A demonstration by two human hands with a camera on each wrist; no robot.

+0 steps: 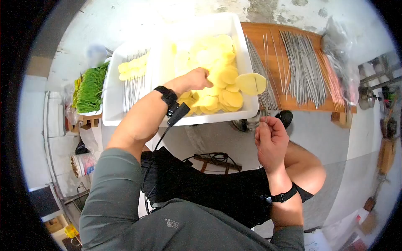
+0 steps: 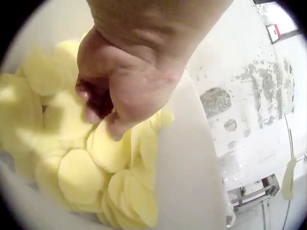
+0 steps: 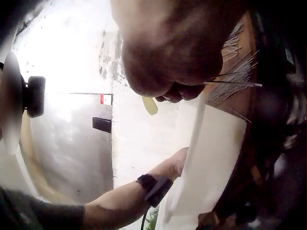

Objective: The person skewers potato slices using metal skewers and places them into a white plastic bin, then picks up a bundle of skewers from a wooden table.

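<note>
My left hand reaches down into a white tub of thin round yellow slices, which look like potato. In the left wrist view its fingers curl at the pile, and thumb and fingertip pinch the edge of one potato slice. Outside the tub's near right corner, my right hand pinches a thin metal skewer between thumb and fingers. A single potato slice is threaded on the far end of that skewer, beside the tub's right wall.
Left of the tub, a white tray holds skewers with threaded slices. Green chives lie farther left. On the wooden board at right are many bare skewers and a clear plastic bag. A black cable hangs from my left wrist.
</note>
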